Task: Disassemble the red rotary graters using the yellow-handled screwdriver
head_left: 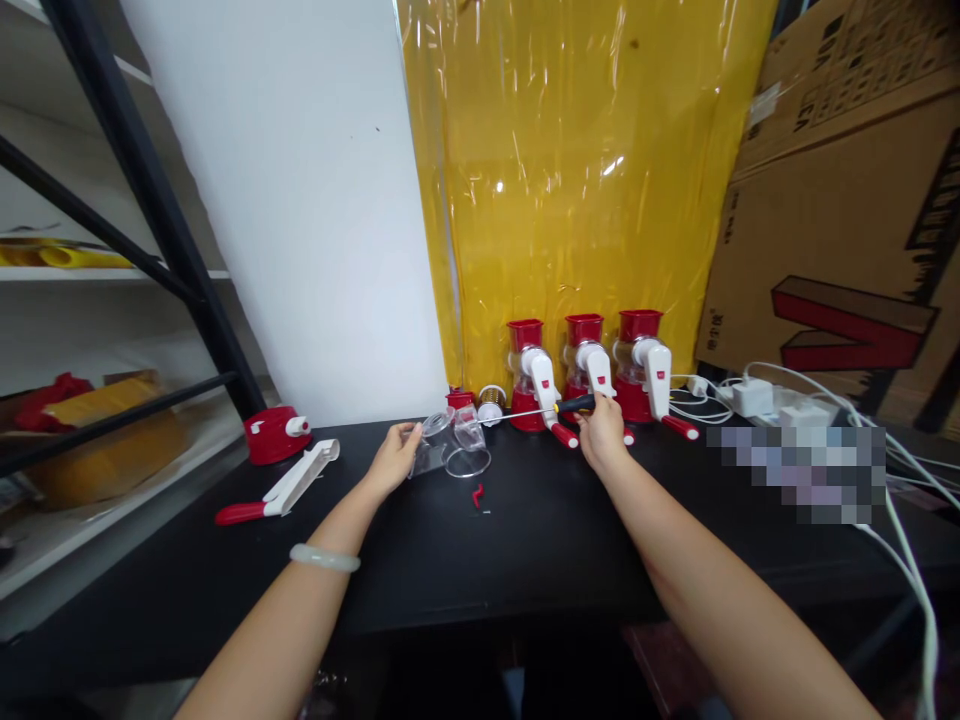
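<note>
My right hand (602,430) is closed around the black and yellow handle of a screwdriver (574,405). Its long shaft points left, and the tip reaches the clear plastic housing (469,428). My left hand (397,452) pinches the left edge of that clear housing, which has a round ring at its lower right. Just in front lie a small red part (478,495) and a tiny screw (487,512). Behind the housing stand a grater drum (491,402) and a red piece (460,399), partly hidden.
Three red and white rotary graters (531,390) stand at the back right. A red base (276,436) and a white crank handle (300,478) with a red grip lie left. White cables and chargers (752,397) sit right, before a large cardboard box (832,220). A black shelf frame (150,170) rises left.
</note>
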`<action>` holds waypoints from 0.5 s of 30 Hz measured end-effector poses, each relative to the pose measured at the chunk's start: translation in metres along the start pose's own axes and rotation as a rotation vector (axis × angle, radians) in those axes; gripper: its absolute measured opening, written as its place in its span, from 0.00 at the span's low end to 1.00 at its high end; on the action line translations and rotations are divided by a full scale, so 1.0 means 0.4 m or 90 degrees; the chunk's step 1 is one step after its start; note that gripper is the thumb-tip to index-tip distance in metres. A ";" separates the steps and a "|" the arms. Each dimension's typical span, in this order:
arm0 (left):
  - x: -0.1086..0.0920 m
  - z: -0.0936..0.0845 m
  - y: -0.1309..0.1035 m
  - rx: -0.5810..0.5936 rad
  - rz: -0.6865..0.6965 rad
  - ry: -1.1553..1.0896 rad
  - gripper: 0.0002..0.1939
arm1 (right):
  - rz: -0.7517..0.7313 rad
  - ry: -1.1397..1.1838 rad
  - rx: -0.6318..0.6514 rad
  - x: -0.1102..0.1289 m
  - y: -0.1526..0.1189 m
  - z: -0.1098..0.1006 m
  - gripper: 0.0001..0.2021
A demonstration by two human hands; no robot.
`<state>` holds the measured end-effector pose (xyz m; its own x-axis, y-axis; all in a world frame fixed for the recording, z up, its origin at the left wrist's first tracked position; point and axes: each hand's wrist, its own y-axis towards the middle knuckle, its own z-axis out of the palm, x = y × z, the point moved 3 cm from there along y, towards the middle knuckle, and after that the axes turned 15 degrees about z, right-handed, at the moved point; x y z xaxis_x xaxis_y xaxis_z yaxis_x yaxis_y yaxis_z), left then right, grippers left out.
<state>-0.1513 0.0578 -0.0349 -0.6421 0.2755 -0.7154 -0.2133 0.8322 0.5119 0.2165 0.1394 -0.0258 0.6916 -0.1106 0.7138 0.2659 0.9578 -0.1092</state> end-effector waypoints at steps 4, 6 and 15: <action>0.002 0.000 0.001 -0.009 -0.001 0.005 0.29 | -0.060 -0.032 0.014 -0.008 0.011 -0.001 0.17; 0.001 0.000 0.001 -0.009 0.000 0.002 0.28 | -0.073 -0.034 0.018 -0.011 0.014 -0.003 0.22; -0.016 -0.005 -0.007 0.002 -0.004 0.005 0.28 | -0.046 0.016 0.029 -0.001 0.002 0.001 0.17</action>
<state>-0.1482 0.0529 -0.0309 -0.6466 0.2658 -0.7150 -0.2158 0.8353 0.5056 0.2161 0.1403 -0.0259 0.6889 -0.1857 0.7007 0.2847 0.9583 -0.0259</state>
